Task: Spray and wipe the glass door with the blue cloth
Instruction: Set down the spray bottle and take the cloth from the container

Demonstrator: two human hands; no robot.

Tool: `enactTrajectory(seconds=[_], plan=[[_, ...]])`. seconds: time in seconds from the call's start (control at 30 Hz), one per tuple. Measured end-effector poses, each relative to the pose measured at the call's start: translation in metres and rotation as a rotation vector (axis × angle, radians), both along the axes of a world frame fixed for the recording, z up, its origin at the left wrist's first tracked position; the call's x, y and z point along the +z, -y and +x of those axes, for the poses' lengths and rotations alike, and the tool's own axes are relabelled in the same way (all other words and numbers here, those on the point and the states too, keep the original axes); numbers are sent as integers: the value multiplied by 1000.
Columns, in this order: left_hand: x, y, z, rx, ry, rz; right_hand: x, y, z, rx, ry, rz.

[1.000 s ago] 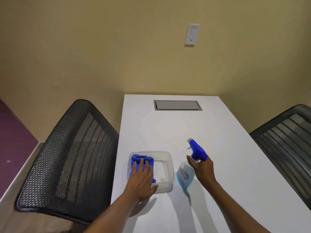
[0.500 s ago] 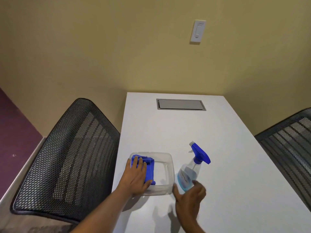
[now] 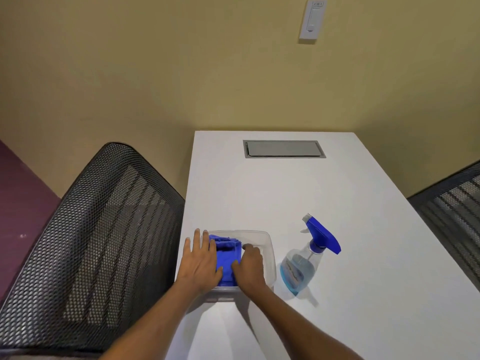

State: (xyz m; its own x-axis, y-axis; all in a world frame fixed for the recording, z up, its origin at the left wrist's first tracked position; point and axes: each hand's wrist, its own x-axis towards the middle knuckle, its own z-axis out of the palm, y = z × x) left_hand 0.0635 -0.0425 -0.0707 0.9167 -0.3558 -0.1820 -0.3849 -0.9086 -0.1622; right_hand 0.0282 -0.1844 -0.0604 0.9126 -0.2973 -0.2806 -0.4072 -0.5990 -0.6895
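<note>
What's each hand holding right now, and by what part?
Both the left hand and right hand rest on the blue cloth in the clear tub, at its side edges; a closed grip cannot be told. The spray bottle stands unheld.

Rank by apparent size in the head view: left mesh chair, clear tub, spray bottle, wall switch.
1. left mesh chair, largest, though nearness inflates it
2. clear tub
3. spray bottle, close to the tub
4. wall switch, smallest, but farthest
</note>
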Motion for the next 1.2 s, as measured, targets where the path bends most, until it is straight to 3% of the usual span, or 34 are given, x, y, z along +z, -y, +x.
enactTrajectory(seconds=[0.17, 0.43, 0.67, 0.8, 0.97, 1.07, 1.2], plan=[[-7, 0, -2, 20, -8, 9, -15, -2, 34, 9, -313, -43], [-14, -2, 0, -59, -23, 14, -26, -16, 49, -79, -365, 96], [-8, -3, 3, -84, -77, 1, -19, -11, 55, -337, -393, 623], [4, -8, -2, -75, -22, -244, 4, -1, 52, -367, -364, 691], [36, 5, -13, 84, -29, -505, 50, 11, 37, -357, -264, 773], [62, 19, -19, 309, -108, -745, 81, 14, 19, -330, -135, 789], [102, 35, -28, 548, -375, -1149, 122, 5, -15, -227, 135, 669]])
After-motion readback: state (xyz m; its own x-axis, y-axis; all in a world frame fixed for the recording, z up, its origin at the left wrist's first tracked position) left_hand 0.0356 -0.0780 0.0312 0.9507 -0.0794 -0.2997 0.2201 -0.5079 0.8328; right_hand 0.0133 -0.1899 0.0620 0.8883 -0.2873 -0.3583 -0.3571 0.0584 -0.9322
